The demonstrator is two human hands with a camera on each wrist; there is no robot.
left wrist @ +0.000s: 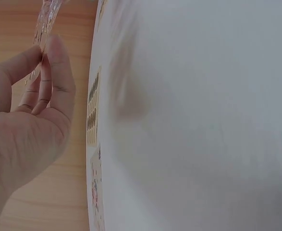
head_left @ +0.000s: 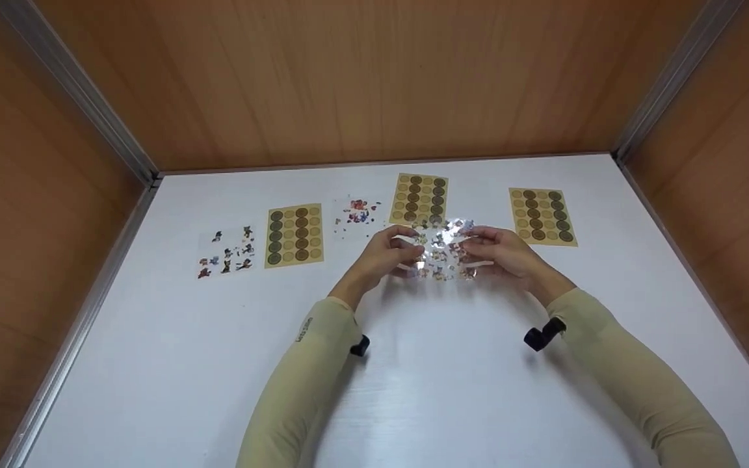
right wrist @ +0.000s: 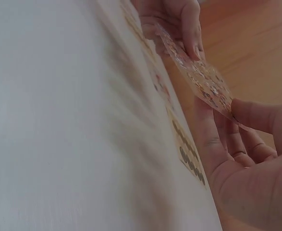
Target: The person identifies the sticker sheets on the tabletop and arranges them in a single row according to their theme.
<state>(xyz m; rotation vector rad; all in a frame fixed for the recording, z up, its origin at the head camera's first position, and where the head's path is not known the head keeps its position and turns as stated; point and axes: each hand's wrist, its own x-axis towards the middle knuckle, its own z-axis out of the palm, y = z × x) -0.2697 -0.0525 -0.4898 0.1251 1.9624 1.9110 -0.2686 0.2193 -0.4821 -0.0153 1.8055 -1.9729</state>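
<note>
A clear sticker sheet with small colourful figures (head_left: 441,250) is held above the white table by both hands. My left hand (head_left: 387,252) pinches its left edge between thumb and fingers. At the opposite edge, my right hand (head_left: 501,255) grips it the same way. Seen from the right wrist, the sheet (right wrist: 203,83) is tilted and shiny, with the right thumb (right wrist: 253,114) on its face and the fingers behind. In the left wrist view the sheet (left wrist: 45,24) appears nearly edge-on above the fingertips.
On the table (head_left: 374,390) lie gold sheets of round coin-like stickers: one at left (head_left: 294,235), one behind the hands (head_left: 419,197), one at right (head_left: 543,216). Two more clear figure sheets lie at far left (head_left: 225,253) and mid-left (head_left: 358,214). Wooden panels (head_left: 374,78) enclose the table.
</note>
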